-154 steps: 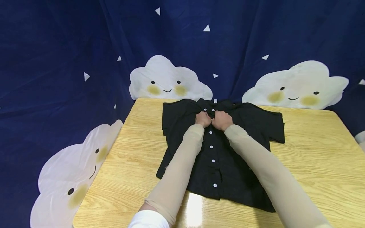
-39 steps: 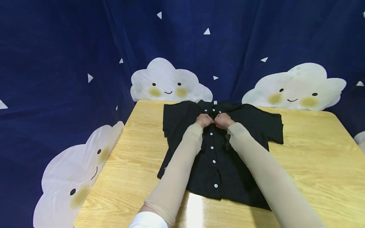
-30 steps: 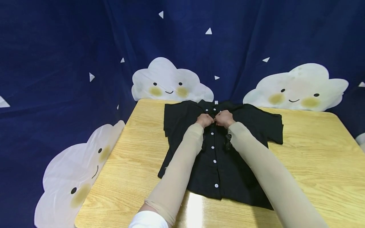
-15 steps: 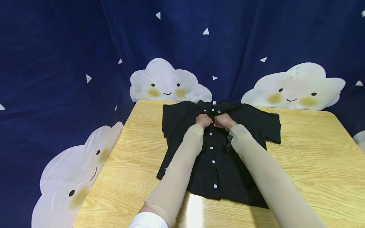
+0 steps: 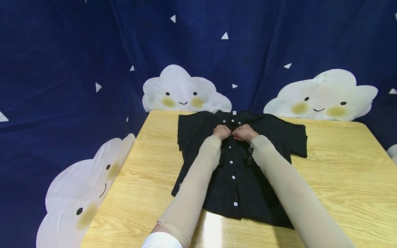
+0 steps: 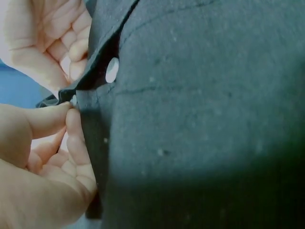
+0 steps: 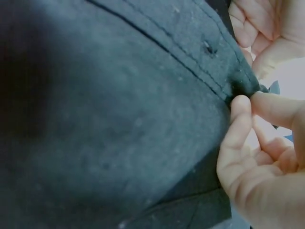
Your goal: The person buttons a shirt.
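Note:
A black short-sleeved shirt (image 5: 257, 199) lies front up on the table, collar toward the back, white buttons down its middle. At the upper chest, my left hand (image 5: 221, 132) and right hand (image 5: 244, 133) meet at the front opening. The left wrist view shows my left thumb and forefinger pinching the shirt edge beside a small white button (image 6: 73, 100). Another white button (image 6: 112, 70) sits in the fold close by. In the right wrist view, my right thumb and forefinger pinch the placket's edge, below a buttonhole (image 7: 208, 47). The pinched cloth is partly hidden by fingertips.
The pale wooden table (image 5: 145, 165) extends on both sides of the shirt. Behind it hangs a dark blue curtain (image 5: 198, 34) with white triangles and smiling clouds. A lower white button (image 5: 235, 204) shows near the hem.
Over the last seconds my right hand has risen slightly, then come back down, uncovering a white button near the collar. My left hand stays almost in place.

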Action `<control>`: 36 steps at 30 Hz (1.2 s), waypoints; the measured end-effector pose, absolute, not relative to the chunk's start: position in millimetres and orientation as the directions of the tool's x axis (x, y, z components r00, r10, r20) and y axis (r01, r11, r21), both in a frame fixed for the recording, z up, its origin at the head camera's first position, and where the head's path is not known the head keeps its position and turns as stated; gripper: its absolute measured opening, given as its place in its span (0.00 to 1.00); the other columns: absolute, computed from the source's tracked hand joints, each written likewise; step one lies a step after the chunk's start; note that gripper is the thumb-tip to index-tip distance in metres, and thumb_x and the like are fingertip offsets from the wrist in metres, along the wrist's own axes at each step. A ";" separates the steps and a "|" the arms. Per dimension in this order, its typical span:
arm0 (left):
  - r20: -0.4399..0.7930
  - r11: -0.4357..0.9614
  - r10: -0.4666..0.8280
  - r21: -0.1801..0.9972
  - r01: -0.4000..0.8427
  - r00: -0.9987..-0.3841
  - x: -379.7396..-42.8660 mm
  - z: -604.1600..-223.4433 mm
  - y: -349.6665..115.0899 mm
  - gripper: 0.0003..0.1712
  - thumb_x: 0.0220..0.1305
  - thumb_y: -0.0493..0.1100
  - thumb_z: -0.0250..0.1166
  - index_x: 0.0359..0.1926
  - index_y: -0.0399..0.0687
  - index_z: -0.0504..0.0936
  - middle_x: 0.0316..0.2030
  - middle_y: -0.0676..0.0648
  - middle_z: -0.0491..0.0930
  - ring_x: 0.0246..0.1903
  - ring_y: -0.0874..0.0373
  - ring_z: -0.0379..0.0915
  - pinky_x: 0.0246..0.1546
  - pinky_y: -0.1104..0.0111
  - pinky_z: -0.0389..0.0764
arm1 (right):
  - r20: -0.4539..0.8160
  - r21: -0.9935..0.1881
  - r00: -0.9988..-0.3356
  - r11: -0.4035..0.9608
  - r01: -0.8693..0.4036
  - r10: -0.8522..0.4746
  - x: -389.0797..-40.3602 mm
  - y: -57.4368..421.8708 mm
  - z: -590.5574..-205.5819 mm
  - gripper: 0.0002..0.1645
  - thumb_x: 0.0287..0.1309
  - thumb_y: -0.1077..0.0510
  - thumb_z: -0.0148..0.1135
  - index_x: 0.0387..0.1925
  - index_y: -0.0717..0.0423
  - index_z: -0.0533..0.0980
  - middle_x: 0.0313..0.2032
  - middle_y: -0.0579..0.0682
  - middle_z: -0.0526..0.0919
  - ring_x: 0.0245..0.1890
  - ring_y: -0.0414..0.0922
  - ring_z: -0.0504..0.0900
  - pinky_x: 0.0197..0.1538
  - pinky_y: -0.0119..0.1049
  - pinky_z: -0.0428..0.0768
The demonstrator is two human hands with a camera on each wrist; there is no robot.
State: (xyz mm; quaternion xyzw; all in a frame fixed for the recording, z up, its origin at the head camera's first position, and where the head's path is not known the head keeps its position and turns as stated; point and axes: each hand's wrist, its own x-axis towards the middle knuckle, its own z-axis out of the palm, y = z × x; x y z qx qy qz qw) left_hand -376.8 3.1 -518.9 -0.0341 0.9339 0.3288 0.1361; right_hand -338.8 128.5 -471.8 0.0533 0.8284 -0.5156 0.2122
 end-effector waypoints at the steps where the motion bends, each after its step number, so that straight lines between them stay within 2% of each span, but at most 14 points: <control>1: -0.256 0.778 0.062 0.617 -0.114 -0.965 -386.0 -530.6 1.3 0.06 0.53 0.44 0.62 0.24 0.50 0.82 0.30 0.50 0.79 0.35 0.52 0.73 0.34 0.66 0.74 | -0.402 -0.826 -0.906 0.480 0.296 -0.134 -339.2 129.0 -472.5 0.05 0.57 0.67 0.60 0.31 0.68 0.79 0.16 0.45 0.77 0.18 0.35 0.76 0.25 0.25 0.76; 7: -0.338 0.633 0.025 0.734 -0.247 -0.941 -365.7 -502.9 -1.2 0.09 0.54 0.43 0.62 0.21 0.44 0.79 0.23 0.47 0.77 0.26 0.52 0.72 0.29 0.65 0.73 | -0.349 -0.754 -0.931 0.622 0.210 -0.109 -338.9 126.8 -472.7 0.05 0.51 0.64 0.65 0.27 0.64 0.81 0.15 0.44 0.76 0.18 0.37 0.74 0.25 0.27 0.73; 9: -0.367 0.590 -0.028 0.745 -0.311 -0.930 -352.6 -486.4 0.6 0.10 0.54 0.44 0.66 0.22 0.43 0.81 0.24 0.47 0.78 0.30 0.52 0.72 0.32 0.65 0.72 | -0.340 -0.729 -0.936 0.654 0.204 -0.087 -338.6 126.4 -472.1 0.05 0.50 0.63 0.65 0.25 0.62 0.81 0.14 0.43 0.76 0.18 0.38 0.74 0.25 0.27 0.72; 13: -0.315 0.682 -0.055 0.682 -0.266 -0.948 -340.3 -476.2 2.1 0.12 0.56 0.48 0.67 0.23 0.45 0.81 0.25 0.50 0.78 0.35 0.54 0.72 0.34 0.69 0.72 | -0.337 -0.711 -0.938 0.676 0.194 -0.085 -337.2 126.1 -472.0 0.05 0.50 0.61 0.66 0.26 0.60 0.82 0.15 0.42 0.77 0.19 0.37 0.75 0.25 0.26 0.72; 16: -0.299 0.702 -0.071 0.663 -0.260 -0.952 -336.3 -474.3 1.6 0.10 0.56 0.46 0.65 0.28 0.43 0.83 0.32 0.48 0.79 0.37 0.53 0.72 0.34 0.69 0.73 | -0.338 -0.735 -0.935 0.651 0.191 -0.107 -334.9 125.7 -471.1 0.07 0.51 0.62 0.65 0.31 0.64 0.82 0.17 0.43 0.78 0.21 0.37 0.76 0.27 0.27 0.74; 19: -0.302 0.712 -0.084 0.649 -0.269 -0.950 -336.0 -474.5 3.6 0.12 0.57 0.46 0.63 0.35 0.41 0.83 0.39 0.44 0.79 0.38 0.52 0.72 0.35 0.68 0.74 | -0.357 -0.760 -0.926 0.614 0.213 -0.120 -332.7 126.8 -468.9 0.11 0.53 0.65 0.61 0.38 0.68 0.81 0.22 0.46 0.80 0.24 0.37 0.77 0.33 0.29 0.77; 20: -0.302 0.720 -0.082 0.641 -0.266 -0.950 -336.5 -474.2 3.9 0.14 0.58 0.47 0.63 0.36 0.40 0.83 0.41 0.44 0.79 0.39 0.52 0.73 0.36 0.67 0.74 | -0.358 -0.769 -0.925 0.602 0.214 -0.129 -333.3 127.7 -468.8 0.10 0.53 0.65 0.59 0.35 0.66 0.82 0.22 0.46 0.81 0.24 0.36 0.77 0.33 0.29 0.77; 24: -0.296 0.760 -0.090 0.597 -0.257 -0.951 -347.4 -487.2 7.1 0.18 0.59 0.52 0.62 0.38 0.42 0.84 0.43 0.44 0.79 0.42 0.52 0.74 0.40 0.67 0.75 | -0.355 -0.770 -0.924 0.606 0.200 -0.145 -333.0 128.8 -468.2 0.11 0.54 0.66 0.56 0.36 0.67 0.81 0.23 0.45 0.80 0.24 0.35 0.76 0.32 0.27 0.77; 26: -0.299 0.766 -0.095 0.587 -0.262 -0.950 -346.1 -485.3 7.1 0.18 0.58 0.53 0.63 0.39 0.42 0.84 0.44 0.44 0.79 0.43 0.53 0.74 0.41 0.67 0.75 | -0.345 -0.772 -0.925 0.608 0.185 -0.157 -333.9 128.8 -469.7 0.09 0.54 0.68 0.56 0.34 0.68 0.80 0.21 0.44 0.78 0.22 0.34 0.75 0.28 0.25 0.74; 28: -0.295 0.768 -0.108 0.581 -0.268 -0.949 -345.2 -484.3 7.6 0.18 0.57 0.52 0.64 0.39 0.42 0.84 0.44 0.44 0.79 0.43 0.53 0.74 0.41 0.67 0.74 | -0.345 -0.770 -0.925 0.612 0.180 -0.161 -333.9 127.8 -470.5 0.09 0.55 0.68 0.56 0.37 0.71 0.78 0.21 0.45 0.76 0.22 0.35 0.73 0.28 0.25 0.73; 29: -0.315 0.762 -0.116 0.580 -0.287 -0.942 -336.8 -471.9 7.2 0.18 0.58 0.51 0.64 0.41 0.41 0.84 0.46 0.44 0.79 0.46 0.53 0.73 0.44 0.67 0.74 | -0.343 -0.772 -0.925 0.611 0.178 -0.164 -334.6 127.7 -471.6 0.08 0.55 0.69 0.56 0.36 0.71 0.78 0.21 0.45 0.75 0.22 0.35 0.73 0.28 0.25 0.73; 34: -0.317 0.741 -0.132 0.598 -0.306 -0.939 -340.2 -476.6 8.8 0.09 0.56 0.44 0.63 0.34 0.43 0.83 0.43 0.45 0.79 0.43 0.51 0.73 0.42 0.65 0.75 | -0.353 -0.783 -0.922 0.590 0.199 -0.157 -336.8 127.7 -473.9 0.10 0.56 0.68 0.56 0.38 0.71 0.78 0.21 0.45 0.75 0.22 0.35 0.73 0.28 0.25 0.73; 36: -0.271 0.753 -0.096 0.609 -0.248 -0.958 -355.9 -496.4 7.8 0.07 0.54 0.44 0.62 0.28 0.46 0.82 0.39 0.47 0.80 0.39 0.52 0.74 0.37 0.66 0.75 | -0.366 -0.790 -0.918 0.572 0.222 -0.149 -337.3 128.0 -473.7 0.11 0.56 0.68 0.56 0.40 0.72 0.78 0.22 0.46 0.76 0.23 0.36 0.74 0.29 0.25 0.74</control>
